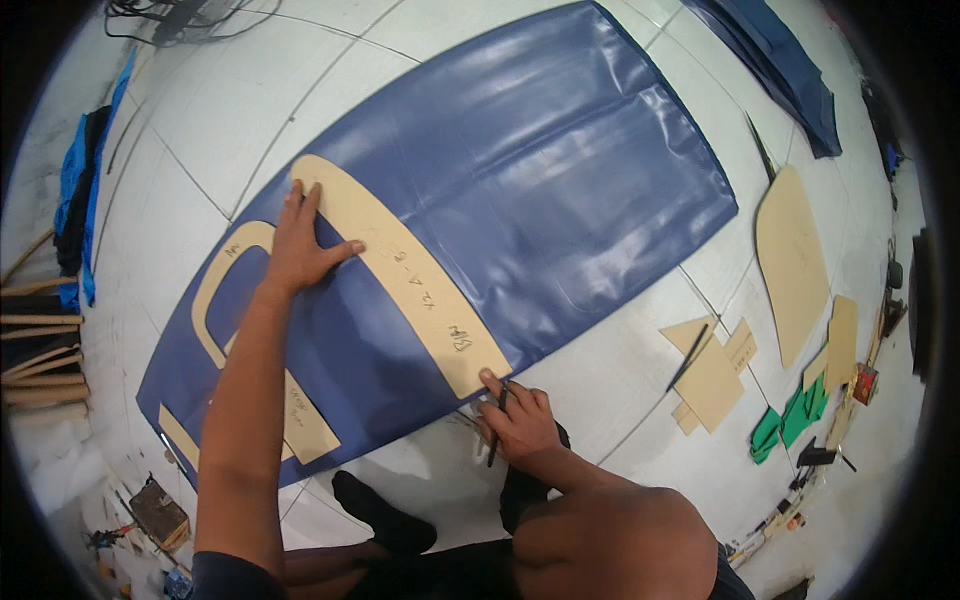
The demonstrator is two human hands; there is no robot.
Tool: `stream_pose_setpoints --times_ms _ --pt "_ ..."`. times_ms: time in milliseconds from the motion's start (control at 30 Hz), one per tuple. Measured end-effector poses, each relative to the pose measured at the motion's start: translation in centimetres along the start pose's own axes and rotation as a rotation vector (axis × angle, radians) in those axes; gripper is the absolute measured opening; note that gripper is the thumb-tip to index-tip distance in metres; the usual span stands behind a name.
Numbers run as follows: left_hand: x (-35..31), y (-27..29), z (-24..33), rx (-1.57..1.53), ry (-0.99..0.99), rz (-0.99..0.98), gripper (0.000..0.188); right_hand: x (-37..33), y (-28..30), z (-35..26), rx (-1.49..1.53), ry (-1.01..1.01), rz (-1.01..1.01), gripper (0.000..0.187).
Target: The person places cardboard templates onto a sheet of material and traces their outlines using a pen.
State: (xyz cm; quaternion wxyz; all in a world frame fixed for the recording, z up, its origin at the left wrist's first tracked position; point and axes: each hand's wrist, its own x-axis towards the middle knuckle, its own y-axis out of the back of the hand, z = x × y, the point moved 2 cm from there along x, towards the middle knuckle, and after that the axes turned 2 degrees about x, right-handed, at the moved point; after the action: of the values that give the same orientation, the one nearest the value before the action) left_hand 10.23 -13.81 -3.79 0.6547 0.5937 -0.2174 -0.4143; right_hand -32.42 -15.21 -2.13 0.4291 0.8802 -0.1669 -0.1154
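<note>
A large sheet of shiny dark blue vinyl (560,160) lies across the floor. On it rests a long curved tan pattern piece (400,270) with handwriting on it. My left hand (302,245) lies spread across the upper part of that piece, its fingers apart. At the piece's lower end, by the edge of the sheet, my right hand (522,425) grips a slim dark pen (497,430), with the index finger touching the piece's corner. A loop-shaped tan pattern (205,300) sits left of my left forearm, which partly covers it. Below it is a straight tan piece (312,420).
More tan patterns lie on the tiled floor at right, including a large leaf-shaped one (792,265) and a smaller angular one (710,385). A green scrap (800,412) is near them. Folded blue material (775,70) is at top right, black cables (180,18) at top left.
</note>
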Motion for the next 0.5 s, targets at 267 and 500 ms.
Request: stream_pose_setpoints --times_ms 267,500 --pt "-0.14 0.48 0.64 -0.004 0.031 -0.053 0.126 -0.06 -0.81 0.22 -0.045 0.033 0.091 0.024" --pt "-0.13 0.93 0.25 -0.022 0.018 -0.049 0.128 0.48 -0.51 0.04 -0.048 0.031 0.043 0.026"
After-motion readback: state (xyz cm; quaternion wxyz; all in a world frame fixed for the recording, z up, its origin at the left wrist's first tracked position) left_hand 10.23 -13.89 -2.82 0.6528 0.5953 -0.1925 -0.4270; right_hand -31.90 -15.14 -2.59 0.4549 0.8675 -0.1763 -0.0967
